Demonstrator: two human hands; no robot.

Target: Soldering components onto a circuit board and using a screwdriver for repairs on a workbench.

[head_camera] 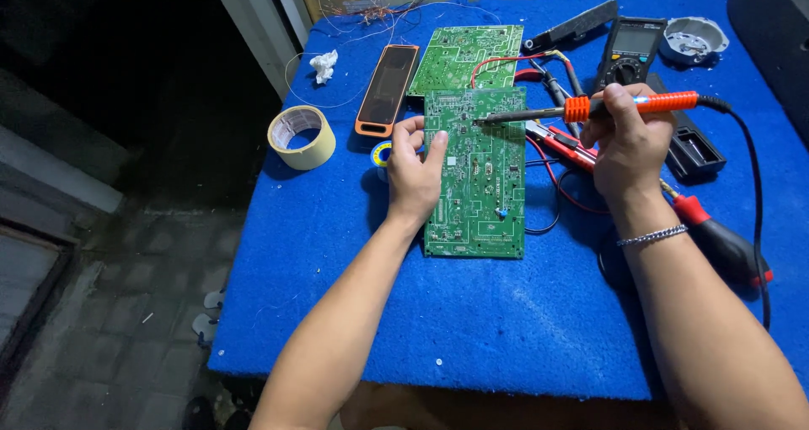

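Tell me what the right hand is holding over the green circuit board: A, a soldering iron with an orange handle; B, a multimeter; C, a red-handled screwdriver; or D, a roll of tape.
A: the right hand grips the soldering iron by its orange handle, with the metal tip on the upper part of the circuit board, which the left hand steadies at its left edge.

A single head-worn camera looks steeply down from close above the near edge of a blue-covered table (472,329), facing away from the person. Both forearms enter from the near side; dark floor (109,329) shows at left.
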